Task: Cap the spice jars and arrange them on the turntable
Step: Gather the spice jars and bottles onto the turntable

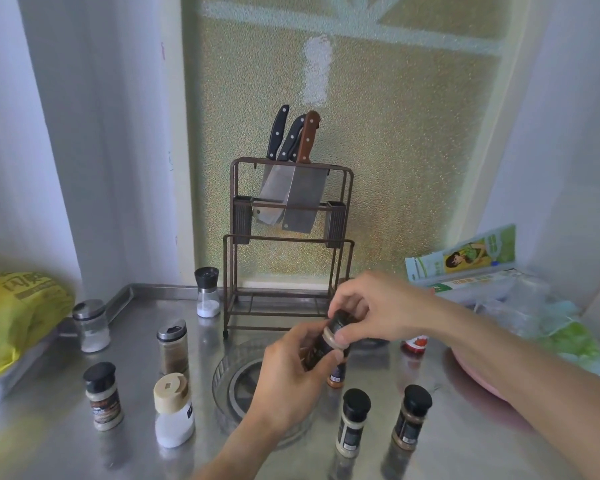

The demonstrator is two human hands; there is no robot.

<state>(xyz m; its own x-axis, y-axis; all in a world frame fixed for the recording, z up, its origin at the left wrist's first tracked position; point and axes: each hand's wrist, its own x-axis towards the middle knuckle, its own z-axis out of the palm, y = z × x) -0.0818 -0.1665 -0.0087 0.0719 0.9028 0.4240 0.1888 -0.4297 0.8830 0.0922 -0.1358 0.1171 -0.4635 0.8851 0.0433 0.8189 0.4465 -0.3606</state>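
Note:
My left hand [291, 372] grips a dark spice jar [321, 351] tilted above the clear round turntable [229, 379]. At the jar's mouth my right hand [371, 310] pinches a black cap [340, 320], beside the jar's beige rim. Behind my left hand stands an orange-based jar [336, 374]. Two black-capped jars [354, 420] [411, 415] stand to the right front. On the left stand a black-capped jar [103, 394], a white jar with a beige lid [173, 410] and a steel-lidded brown jar [172, 346].
A knife rack [288, 244] with cleavers stands at the back centre, a salt grinder [207, 291] beside it. A glass shaker [90, 325] and a yellow bag [14, 317] lie at left. A red-lidded jar [414, 344], a pink bowl [471, 372] and packets sit at right.

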